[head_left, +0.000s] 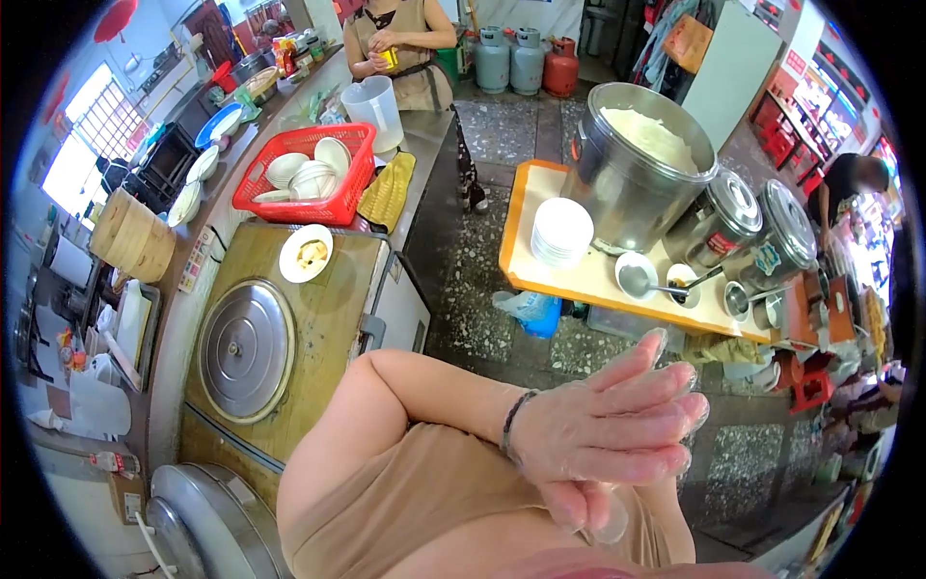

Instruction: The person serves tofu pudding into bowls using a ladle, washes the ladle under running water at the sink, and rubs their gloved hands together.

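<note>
My left hand [608,434] reaches across my front, wearing a thin clear plastic glove and a dark bracelet [514,422]. Its fingers are stretched out, with nothing visible in them. A loose bit of clear plastic [612,521] shows below the thumb side. My right forearm [666,526] comes up beneath; the right hand is hidden behind the left, so its fingers cannot be made out. Beyond my hands, a low table [526,188] bears a stack of white bowls [561,232], a large metal pot [627,164] with pale contents, and a ladle [666,288] in a bowl.
To the left, a round metal lid [247,349] lies on a worn counter beside a bowl of food [307,254]. A red basket [352,179] holds white dishes. Another person [410,48] stands behind the counter holding something yellow. Gas cylinders [527,63] stand at the back.
</note>
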The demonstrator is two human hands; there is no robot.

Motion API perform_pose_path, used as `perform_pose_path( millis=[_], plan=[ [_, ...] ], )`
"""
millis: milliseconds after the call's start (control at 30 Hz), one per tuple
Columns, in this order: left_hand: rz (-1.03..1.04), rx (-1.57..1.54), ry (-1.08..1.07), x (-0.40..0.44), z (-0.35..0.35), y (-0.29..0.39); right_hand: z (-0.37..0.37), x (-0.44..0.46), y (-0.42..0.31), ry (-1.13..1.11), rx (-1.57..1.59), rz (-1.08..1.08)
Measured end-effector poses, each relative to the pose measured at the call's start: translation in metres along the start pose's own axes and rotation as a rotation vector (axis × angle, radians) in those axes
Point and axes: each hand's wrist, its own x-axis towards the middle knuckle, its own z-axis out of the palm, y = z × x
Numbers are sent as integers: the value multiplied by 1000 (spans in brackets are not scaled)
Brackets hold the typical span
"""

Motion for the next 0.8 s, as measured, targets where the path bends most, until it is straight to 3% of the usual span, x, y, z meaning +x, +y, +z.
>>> perform_pose_path(
  millis=[167,367,467,533,567,633,700,800],
  plan=[
    [-23,18,-36,-6,0,3,-2,-2,3,5,-1,11],
    [-20,-6,68,-11,6,-5,0,-8,1,-44,3,5],
    [-112,-108,32,-22,18,-18,3,-15,-3,-128,-6,29],
    [-212,-100,161,-47,51,-42,0,-18,-1,-159,-14,43],
    [-211,-101,160,-35,35,-32,0,-18,-2,-130,-4,33],
    [-190,256,396,0,-20,-5,2,-16,0,-51,20,-2],
    [-149,230,358,-10,-36,-12,1,-14,1,122,28,-15],
    [-101,196,301,-13,-32,-12,-3,-16,2,136,11,-10]
  ],
)
